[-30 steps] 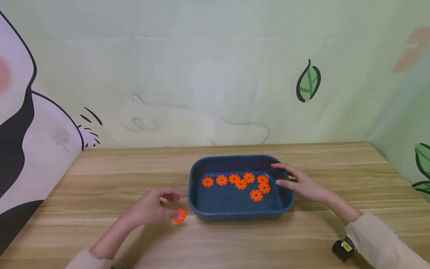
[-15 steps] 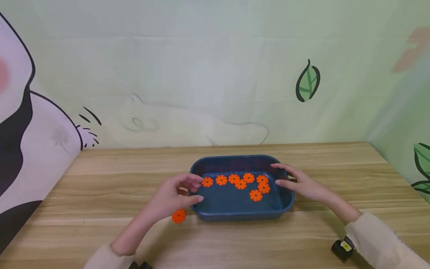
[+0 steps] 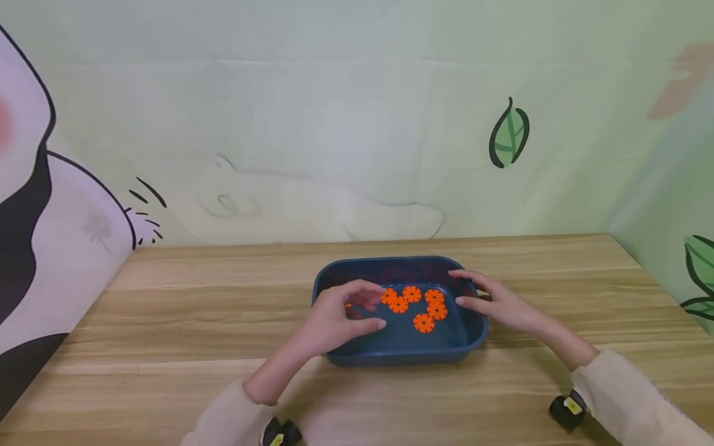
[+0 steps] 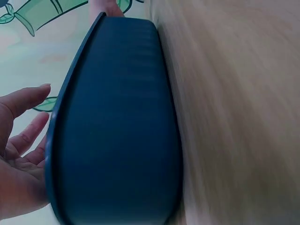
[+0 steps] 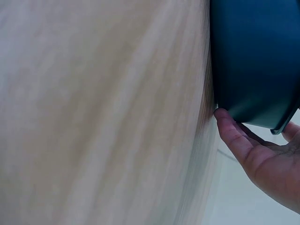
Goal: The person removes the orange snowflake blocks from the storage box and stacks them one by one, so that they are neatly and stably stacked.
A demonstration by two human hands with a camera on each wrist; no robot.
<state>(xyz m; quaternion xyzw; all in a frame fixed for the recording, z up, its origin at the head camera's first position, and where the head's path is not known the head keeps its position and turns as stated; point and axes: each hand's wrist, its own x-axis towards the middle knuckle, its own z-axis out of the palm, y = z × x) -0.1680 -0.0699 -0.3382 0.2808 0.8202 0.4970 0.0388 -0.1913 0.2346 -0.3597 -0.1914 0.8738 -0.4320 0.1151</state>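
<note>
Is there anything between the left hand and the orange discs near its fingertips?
Nothing visible. The left hand is over the tray, inside its left rim; those discs lie ahead of it. The right hand holds the opposite end.

A cartoon-decorated corner with a table, whether in a home, a playroom or a studio the views do not tell; behind the wood-grain table (image 3: 167,310) stands a pale green, faintly creased backdrop (image 3: 334,124), printed with a leaf (image 3: 509,133); left of the table looms a large black-and-white cartoon figure (image 3: 83,204); leafy green covering (image 3: 658,241) flanks its right side.
</note>
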